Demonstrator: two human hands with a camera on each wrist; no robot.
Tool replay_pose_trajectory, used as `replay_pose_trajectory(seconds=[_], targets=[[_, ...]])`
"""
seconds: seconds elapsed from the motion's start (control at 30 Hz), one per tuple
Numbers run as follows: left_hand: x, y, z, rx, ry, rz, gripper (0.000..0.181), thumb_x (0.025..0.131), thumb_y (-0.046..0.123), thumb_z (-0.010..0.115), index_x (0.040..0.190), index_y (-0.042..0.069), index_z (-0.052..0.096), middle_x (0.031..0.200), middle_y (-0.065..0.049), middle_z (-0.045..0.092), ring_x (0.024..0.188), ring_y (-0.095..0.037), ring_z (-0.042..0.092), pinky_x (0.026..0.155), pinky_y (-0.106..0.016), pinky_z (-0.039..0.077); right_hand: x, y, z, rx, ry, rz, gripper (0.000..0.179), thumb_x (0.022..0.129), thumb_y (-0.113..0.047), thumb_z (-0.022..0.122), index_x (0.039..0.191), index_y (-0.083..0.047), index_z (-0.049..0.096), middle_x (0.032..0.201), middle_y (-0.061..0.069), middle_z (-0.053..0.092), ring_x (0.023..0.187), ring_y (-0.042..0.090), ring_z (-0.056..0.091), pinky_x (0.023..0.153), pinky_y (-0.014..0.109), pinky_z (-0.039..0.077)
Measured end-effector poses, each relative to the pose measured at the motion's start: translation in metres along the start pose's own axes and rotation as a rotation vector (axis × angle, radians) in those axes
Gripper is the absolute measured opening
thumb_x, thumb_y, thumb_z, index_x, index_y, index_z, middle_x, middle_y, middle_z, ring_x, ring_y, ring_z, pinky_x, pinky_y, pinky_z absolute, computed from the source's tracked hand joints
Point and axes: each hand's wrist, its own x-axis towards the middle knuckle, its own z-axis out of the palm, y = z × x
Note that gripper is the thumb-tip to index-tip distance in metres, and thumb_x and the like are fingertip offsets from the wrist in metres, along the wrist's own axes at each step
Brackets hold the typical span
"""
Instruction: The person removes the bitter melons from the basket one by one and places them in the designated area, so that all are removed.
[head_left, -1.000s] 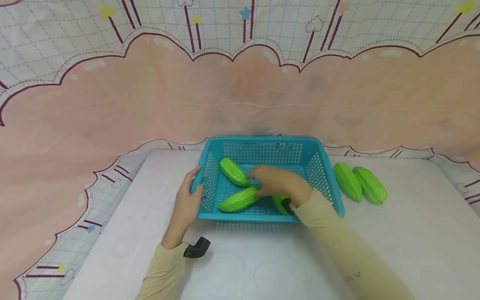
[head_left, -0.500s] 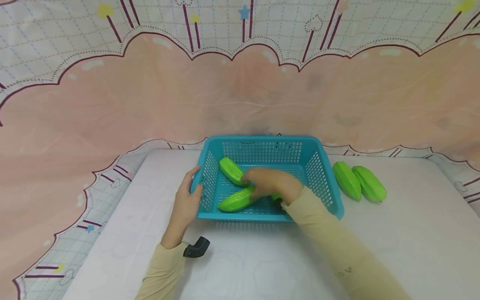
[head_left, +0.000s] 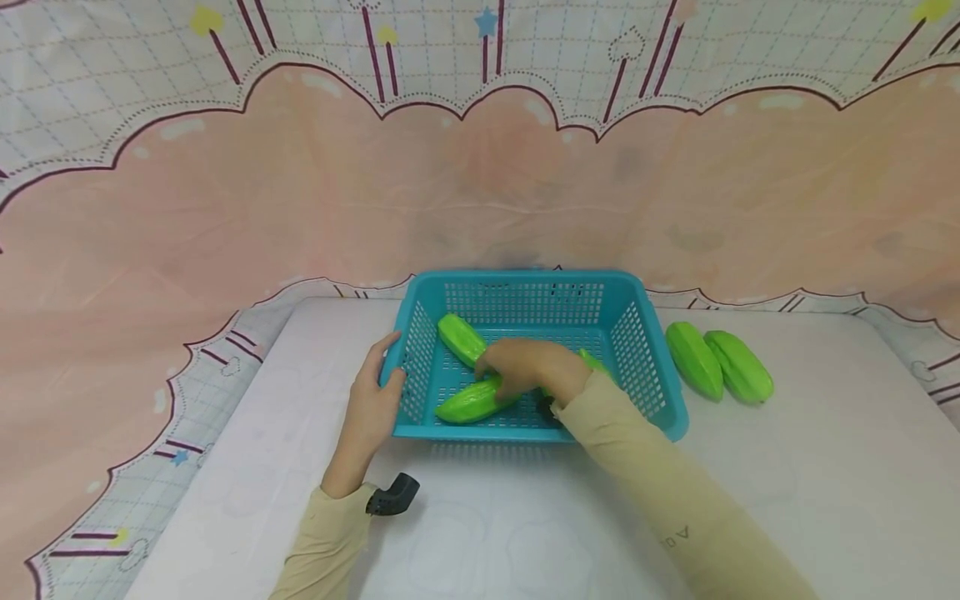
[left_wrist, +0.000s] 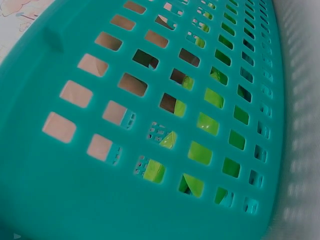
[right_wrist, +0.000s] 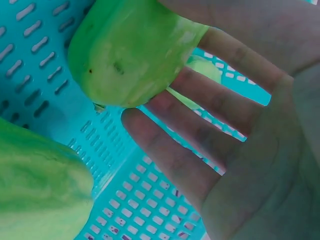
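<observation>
My left hand (head_left: pixel 375 396) grips the left rim of a turquoise perforated basket (head_left: pixel 525 434). In the left wrist view the basket wall (left_wrist: pixel 75 190) fills most of the frame, and that hand is not visible. Inside the basket, my right hand (head_left: pixel 525 367) holds a long green ridged fruit (head_left: pixel 467 403) near the front left, thumb on one side and fingers on the other. The right wrist view shows the rounded end of the held fruit (right_wrist: pixel 125 60) against the fingertips. Another green fruit (head_left: pixel 459 335) lies behind it. A third fruit (head_left: pixel 595 363) is partly hidden by the right wrist.
Two more green fruits (head_left: pixel 694 360) (head_left: pixel 738 367) lie side by side on the white table (head_left: pixel 480 533), just right of the basket. A patterned peach and white cloth (head_left: pixel 525 200) hangs behind the table.
My right hand has shifted slightly left and now covers more of the two fruits on the left. The partly hidden fruit now shows beyond the right wrist. My left hand stays at the rim.
</observation>
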Motion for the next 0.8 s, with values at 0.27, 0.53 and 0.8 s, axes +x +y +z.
replay_pose_trajectory(seconds=[0.27,0.53,0.8], targets=[[-0.0006,-0.0003,-0.0004,-0.006,-0.001,-0.022,0.052,0.103,0.015,0.039,0.154,0.02,0.034,0.151,-0.021,0.043,0.126,-0.04,0.053,0.093,-0.059,0.048,0.0004,-0.0011,0.0004,-0.02,0.001,-0.018,0.042,0.087,-0.009,0.074,0.128,-0.005,0.066,0.126,0.009,0.065,0.115,0.023,0.059,0.1,0.038,0.047],[-0.0006,0.0009,0.0006,-0.008,-0.002,-0.009,0.052,0.103,0.014,0.039,0.154,0.019,0.034,0.152,-0.021,0.042,0.123,-0.04,0.055,0.092,-0.058,0.049,-0.0002,0.0005,0.0013,-0.01,-0.004,-0.002,0.043,0.087,-0.01,0.074,0.129,-0.006,0.065,0.13,0.009,0.064,0.121,0.025,0.058,0.102,0.038,0.047],[-0.0001,-0.0001,0.0001,-0.005,0.001,0.002,0.052,0.103,0.015,0.039,0.154,0.018,0.034,0.152,-0.022,0.042,0.124,-0.041,0.054,0.092,-0.059,0.049,-0.0041,-0.0016,-0.0007,-0.032,0.013,-0.015,0.042,0.089,-0.011,0.073,0.13,-0.005,0.065,0.129,0.008,0.064,0.116,0.022,0.058,0.1,0.037,0.047]])
